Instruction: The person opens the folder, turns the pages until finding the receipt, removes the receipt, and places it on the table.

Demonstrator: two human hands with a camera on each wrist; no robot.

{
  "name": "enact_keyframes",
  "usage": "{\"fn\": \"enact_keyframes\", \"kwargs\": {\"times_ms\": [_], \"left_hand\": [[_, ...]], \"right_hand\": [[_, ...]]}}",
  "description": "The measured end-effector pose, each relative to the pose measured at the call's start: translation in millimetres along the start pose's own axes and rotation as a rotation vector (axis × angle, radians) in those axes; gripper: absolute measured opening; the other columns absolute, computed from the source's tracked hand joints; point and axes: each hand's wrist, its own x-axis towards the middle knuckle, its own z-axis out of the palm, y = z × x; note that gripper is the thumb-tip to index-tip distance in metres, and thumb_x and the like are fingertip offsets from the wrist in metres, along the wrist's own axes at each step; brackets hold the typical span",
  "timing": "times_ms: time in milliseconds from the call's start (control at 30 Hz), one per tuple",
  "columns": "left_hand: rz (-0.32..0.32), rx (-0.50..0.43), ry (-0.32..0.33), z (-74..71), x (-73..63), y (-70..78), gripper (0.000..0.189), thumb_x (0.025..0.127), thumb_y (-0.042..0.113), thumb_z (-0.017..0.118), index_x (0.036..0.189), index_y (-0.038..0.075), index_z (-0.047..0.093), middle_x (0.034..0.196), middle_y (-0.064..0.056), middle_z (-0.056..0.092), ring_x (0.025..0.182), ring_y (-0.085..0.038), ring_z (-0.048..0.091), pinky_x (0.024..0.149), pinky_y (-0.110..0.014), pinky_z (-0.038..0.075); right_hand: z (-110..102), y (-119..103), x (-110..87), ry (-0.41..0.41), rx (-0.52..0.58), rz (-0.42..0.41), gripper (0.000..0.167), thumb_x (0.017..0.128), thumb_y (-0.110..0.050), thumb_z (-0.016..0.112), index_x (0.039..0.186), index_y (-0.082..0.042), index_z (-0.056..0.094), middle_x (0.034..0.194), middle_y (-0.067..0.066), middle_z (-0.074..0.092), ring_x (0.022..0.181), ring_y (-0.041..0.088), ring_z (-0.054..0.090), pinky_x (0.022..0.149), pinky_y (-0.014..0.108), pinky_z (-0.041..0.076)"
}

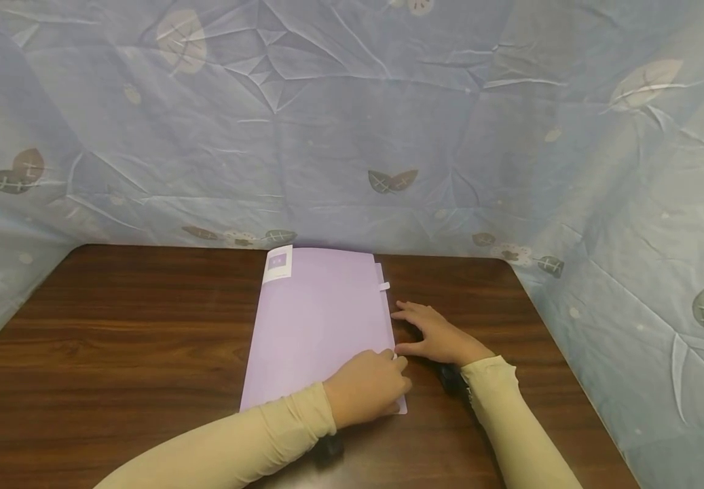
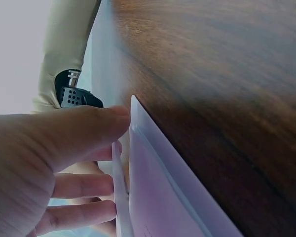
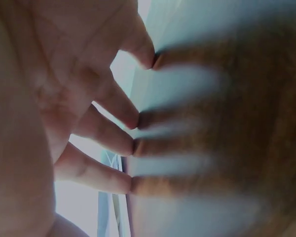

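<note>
1. Table: the dark brown, wood-grained top before you, with rounded far corners.
2. Purple folder: lies lengthwise away from you on the table, reaching its far edge.
3. Your right hand: rests its fingertips on the table, just beside the folder.

Lilac folder on wooden table

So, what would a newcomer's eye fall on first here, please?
Most likely the lilac folder, bright against the dark wooden table. Next, the left hand holding its right edge by the near corner, and the right hand beside that edge. Behind hangs creased, leaf-printed cloth.
</note>
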Motion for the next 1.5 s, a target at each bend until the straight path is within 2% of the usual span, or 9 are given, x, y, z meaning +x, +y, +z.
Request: {"fn": "enact_keyframes", "kwargs": {"times_ms": [200, 300, 433, 600, 800, 1000, 1100, 1267, 1500], "left_hand": [[0.004, 0.011, 0.016, 1.1, 2.1, -1.0, 0.027, 0.088, 0.055, 0.076, 0.102, 0.031, 0.079, 0.101, 0.007, 0.068, 0.087, -0.010, 0.063, 0.064, -0.023, 0.054], [0.011, 0.017, 0.025, 2.1, 2.5, -1.4, 0.028, 0.088, 0.055, 0.076, 0.101, 0.031, 0.079, 0.100, 0.007, 0.068, 0.087, -0.010, 0.063, 0.063, -0.023, 0.053], [0.013, 0.014, 0.020, 2.6, 2.3, -1.9, 0.029, 0.088, 0.055, 0.076, 0.102, 0.031, 0.079, 0.101, 0.007, 0.069, 0.088, -0.009, 0.064, 0.063, -0.022, 0.054], [0.007, 0.009, 0.010, 1.8, 1.6, -2.8, 0.029, 0.088, 0.055, 0.076, 0.103, 0.031, 0.079, 0.102, 0.007, 0.069, 0.088, -0.009, 0.064, 0.064, -0.022, 0.054], [-0.003, 0.015, 0.042, -1.3, 1.2, -5.8, 0.024, 0.089, 0.050, 0.076, 0.099, 0.029, 0.078, 0.103, 0.006, 0.070, 0.087, -0.011, 0.066, 0.063, -0.024, 0.055], [-0.009, -0.010, 0.104, -7.0, 2.0, -10.8, 0.019, 0.089, 0.044, 0.074, 0.095, 0.026, 0.078, 0.105, 0.003, 0.070, 0.082, -0.012, 0.064, 0.059, -0.025, 0.054], [-0.015, -0.031, 0.130, -11.3, 1.6, -12.7, 0.016, 0.089, 0.040, 0.074, 0.094, 0.025, 0.077, 0.110, 0.002, 0.071, 0.082, -0.012, 0.063, 0.059, -0.025, 0.054], [-0.018, -0.048, 0.143, -17.3, 0.4, -14.8, 0.015, 0.091, 0.039, 0.073, 0.093, 0.025, 0.077, 0.114, 0.003, 0.072, 0.083, -0.011, 0.063, 0.058, -0.023, 0.053], [-0.023, -0.030, 0.166, -20.8, -2.3, -15.4, 0.016, 0.091, 0.041, 0.073, 0.092, 0.025, 0.075, 0.107, 0.006, 0.071, 0.083, -0.010, 0.063, 0.059, -0.023, 0.053]], "right_hand": [[-4.0, 2.6, -7.1, 0.048, -0.047, 0.094, 0.076, 0.090, -0.046, 0.078, 0.150, -0.007, 0.053, 0.161, 0.025, 0.037, 0.149, 0.049, 0.031, 0.117, 0.069, 0.027], [-5.1, -0.1, -7.6, 0.055, -0.055, 0.086, 0.079, 0.090, -0.048, 0.077, 0.152, -0.007, 0.051, 0.160, 0.029, 0.037, 0.147, 0.052, 0.032, 0.115, 0.070, 0.029], [-5.5, -5.5, -5.8, 0.047, -0.058, 0.069, 0.079, 0.090, -0.050, 0.077, 0.151, -0.006, 0.052, 0.159, 0.032, 0.036, 0.147, 0.054, 0.031, 0.115, 0.073, 0.025], [-4.2, -6.6, -3.5, 0.020, -0.070, 0.099, 0.079, 0.090, -0.050, 0.077, 0.151, -0.006, 0.052, 0.161, 0.030, 0.034, 0.149, 0.052, 0.029, 0.118, 0.072, 0.019], [-2.9, -2.6, -0.7, 0.023, -0.071, 0.086, 0.078, 0.091, -0.049, 0.077, 0.151, -0.006, 0.053, 0.160, 0.031, 0.035, 0.148, 0.052, 0.030, 0.117, 0.073, 0.019], [-3.8, 0.7, -0.8, 0.019, -0.068, 0.072, 0.074, 0.093, -0.045, 0.075, 0.152, -0.006, 0.051, 0.161, 0.031, 0.033, 0.149, 0.052, 0.029, 0.117, 0.073, 0.019], [-4.7, -0.3, -2.3, 0.012, -0.063, 0.078, 0.073, 0.094, -0.043, 0.075, 0.153, -0.007, 0.050, 0.162, 0.030, 0.031, 0.149, 0.053, 0.027, 0.116, 0.074, 0.022], [-6.0, -3.2, -3.9, 0.019, -0.052, 0.082, 0.073, 0.094, -0.043, 0.075, 0.153, -0.007, 0.050, 0.162, 0.028, 0.033, 0.148, 0.051, 0.030, 0.114, 0.069, 0.032], [-2.0, -3.7, -0.9, 0.010, -0.011, 0.006, 0.063, 0.096, -0.038, 0.073, 0.151, -0.011, 0.054, 0.161, 0.023, 0.037, 0.148, 0.047, 0.034, 0.113, 0.065, 0.036]]}}
